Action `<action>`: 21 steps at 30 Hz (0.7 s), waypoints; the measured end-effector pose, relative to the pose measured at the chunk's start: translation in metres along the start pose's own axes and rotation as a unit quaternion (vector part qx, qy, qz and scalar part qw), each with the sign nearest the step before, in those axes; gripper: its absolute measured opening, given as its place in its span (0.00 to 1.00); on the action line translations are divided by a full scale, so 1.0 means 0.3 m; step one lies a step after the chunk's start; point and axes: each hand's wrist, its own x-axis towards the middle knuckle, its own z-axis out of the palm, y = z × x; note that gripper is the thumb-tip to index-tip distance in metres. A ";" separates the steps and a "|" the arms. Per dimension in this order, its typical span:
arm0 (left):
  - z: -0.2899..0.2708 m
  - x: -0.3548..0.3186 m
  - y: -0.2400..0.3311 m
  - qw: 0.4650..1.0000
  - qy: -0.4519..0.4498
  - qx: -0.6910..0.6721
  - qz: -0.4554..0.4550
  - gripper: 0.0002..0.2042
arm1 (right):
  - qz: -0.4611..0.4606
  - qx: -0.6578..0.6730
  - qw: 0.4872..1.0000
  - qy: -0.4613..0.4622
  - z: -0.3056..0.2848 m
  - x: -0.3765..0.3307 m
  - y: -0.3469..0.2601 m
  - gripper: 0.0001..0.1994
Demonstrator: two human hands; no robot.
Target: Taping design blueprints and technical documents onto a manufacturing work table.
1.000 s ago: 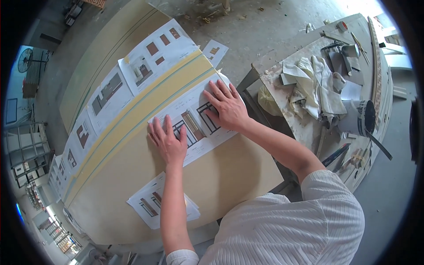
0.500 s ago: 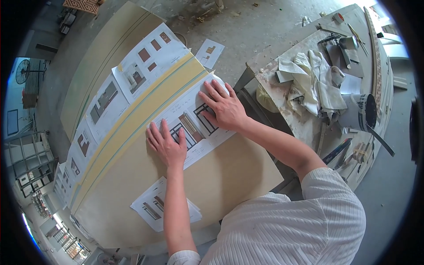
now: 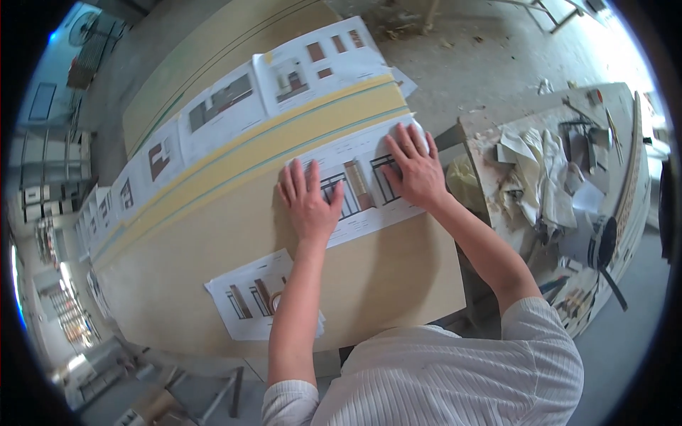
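Note:
A white printed sheet (image 3: 366, 148) with drawings of dark frames and brown panels lies on a large tan board (image 3: 206, 234). Pressed flat on its left end is my left hand (image 3: 310, 202), fingers spread. My right hand (image 3: 418, 169) lies spread on the right part, near the far edge of the sheet. Both palms cover some of the drawings. Just beyond the sheet runs a yellow band (image 3: 277, 135) edged with thin blue-green lines. A small stack of printed sheets (image 3: 241, 318) rests nearer to me, partly hidden by my left forearm.
More printed sheets (image 3: 264, 89) line the far side of the yellow band. To the right, a cluttered worktable (image 3: 490, 156) carries crumpled pale cloths (image 3: 543, 177), a bucket (image 3: 579, 238) and tools. Another tan board (image 3: 192, 67) lies beyond.
The whole view has turned, so the board sits more level and the hands appear further right. Both hands stay flat on the same sheet, in nearly the same places.

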 end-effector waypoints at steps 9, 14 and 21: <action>0.001 -0.020 -0.048 0.998 0.009 -0.059 -0.024 0.37 | -0.014 -0.050 0.999 -0.004 0.051 0.007 -0.014 0.32; -0.082 -0.076 -0.110 0.978 0.050 -0.197 -0.046 0.40 | -0.064 -0.075 0.995 0.022 0.090 0.016 -0.018 0.31; -0.402 -0.486 -0.375 0.966 0.040 -0.222 -0.123 0.19 | -0.060 -0.122 0.991 0.012 0.081 0.021 0.006 0.31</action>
